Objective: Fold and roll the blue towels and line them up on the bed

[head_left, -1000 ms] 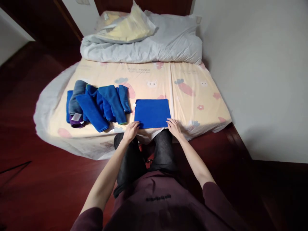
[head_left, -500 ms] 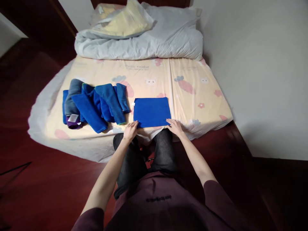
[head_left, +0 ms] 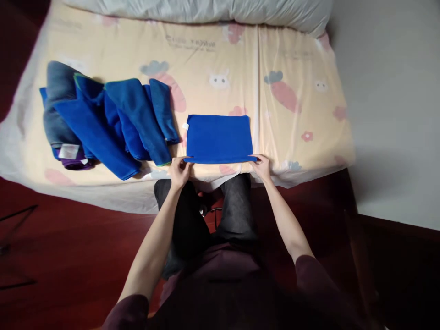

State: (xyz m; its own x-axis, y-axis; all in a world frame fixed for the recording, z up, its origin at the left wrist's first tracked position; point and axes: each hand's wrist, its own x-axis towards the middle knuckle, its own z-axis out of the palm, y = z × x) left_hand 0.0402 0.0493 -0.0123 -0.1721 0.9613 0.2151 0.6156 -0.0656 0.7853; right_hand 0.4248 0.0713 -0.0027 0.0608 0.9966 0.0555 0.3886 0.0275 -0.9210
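Note:
A blue cloth [head_left: 219,136] lies flat on the bed in front of me, with a white tag at its left edge. Its near edge is turned up into a narrow fold. My left hand [head_left: 180,171] pinches the left end of that fold, and my right hand [head_left: 261,167] pinches the right end. To the left lies a heap of rolled or folded cloths [head_left: 137,117], blue, teal and grey. A purple roll [head_left: 76,162] with a white label sits at the heap's near left side.
The bed sheet [head_left: 213,59] is pale yellow with carrot and rabbit prints. A thick grey-white quilt [head_left: 206,10] lies across the far end. A wall [head_left: 388,114] rises on the right. Thin dark rods [head_left: 19,213] stand on the red floor at left.
The near edge of the blue cloth has been lifted and folded over away from me. Both hands have gone from resting on its corners to pinching the fold. My view has tilted down and closer.

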